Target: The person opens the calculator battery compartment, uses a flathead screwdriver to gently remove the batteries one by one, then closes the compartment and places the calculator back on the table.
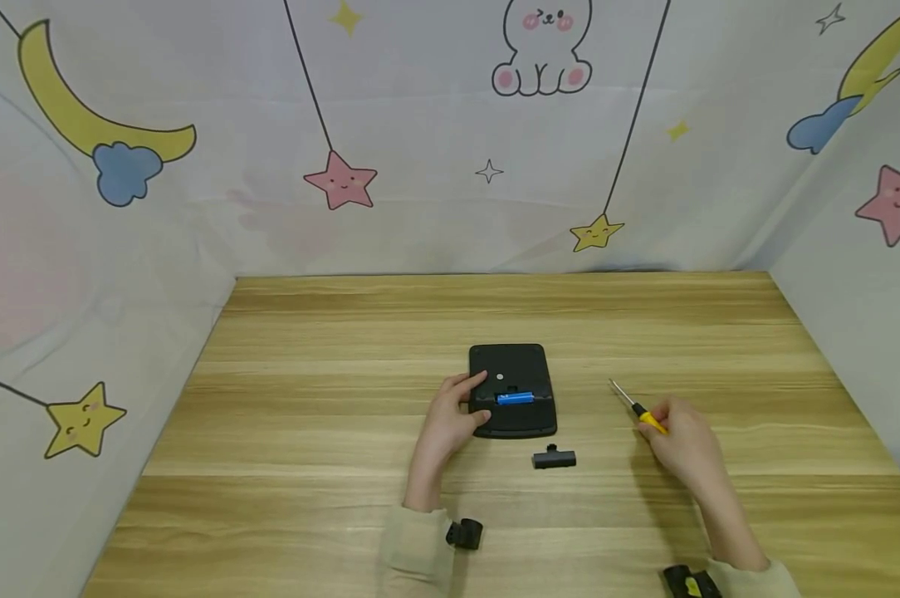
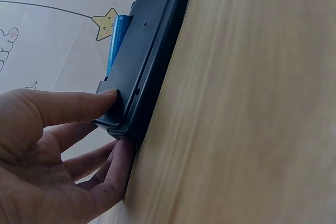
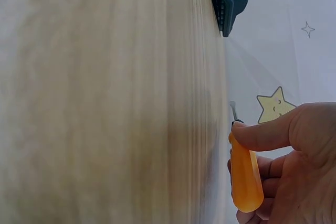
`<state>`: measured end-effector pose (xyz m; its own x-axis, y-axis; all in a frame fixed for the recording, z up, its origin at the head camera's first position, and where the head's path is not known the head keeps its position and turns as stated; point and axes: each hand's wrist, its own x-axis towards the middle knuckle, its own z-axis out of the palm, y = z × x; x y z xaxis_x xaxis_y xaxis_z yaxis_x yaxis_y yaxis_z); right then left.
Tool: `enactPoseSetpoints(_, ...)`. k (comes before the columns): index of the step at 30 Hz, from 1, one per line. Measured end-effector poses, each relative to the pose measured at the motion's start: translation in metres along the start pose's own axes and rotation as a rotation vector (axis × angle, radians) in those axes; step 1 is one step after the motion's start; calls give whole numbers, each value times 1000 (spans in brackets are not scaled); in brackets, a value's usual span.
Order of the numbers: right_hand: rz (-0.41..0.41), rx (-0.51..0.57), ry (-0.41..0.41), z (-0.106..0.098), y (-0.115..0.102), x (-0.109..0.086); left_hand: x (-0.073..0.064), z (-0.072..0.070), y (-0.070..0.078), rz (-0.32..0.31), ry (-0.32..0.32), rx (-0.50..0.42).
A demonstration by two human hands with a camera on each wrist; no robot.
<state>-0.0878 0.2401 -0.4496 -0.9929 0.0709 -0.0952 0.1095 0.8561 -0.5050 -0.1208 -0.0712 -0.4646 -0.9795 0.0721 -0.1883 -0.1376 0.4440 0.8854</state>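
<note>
A black calculator (image 1: 511, 365) lies face down on the wooden table, its battery slot uncovered and a blue battery (image 1: 515, 399) in it. My left hand (image 1: 450, 417) grips the calculator's left side; in the left wrist view the thumb (image 2: 86, 106) presses on its back while other fingers reach under the edge. Off to the right, my right hand (image 1: 685, 440) holds a small screwdriver (image 1: 652, 420) with a yellow handle, its metal tip pointing up and left, apart from the calculator. Just below the calculator lies a dark battery cover (image 1: 554, 459) with a small tab.
The wooden table (image 1: 308, 399) meets a white cloth backdrop (image 1: 420, 108) printed with stars and moons at the back and both sides. A black wrist camera (image 1: 465, 534) sits at the left cuff, and another (image 1: 691, 581) at the right.
</note>
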Motion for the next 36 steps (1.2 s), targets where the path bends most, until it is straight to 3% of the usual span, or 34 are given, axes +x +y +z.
enactPoseSetpoints(36,44,-52,-18,-2,8,2,-1,0,0,-15,-6,-8)
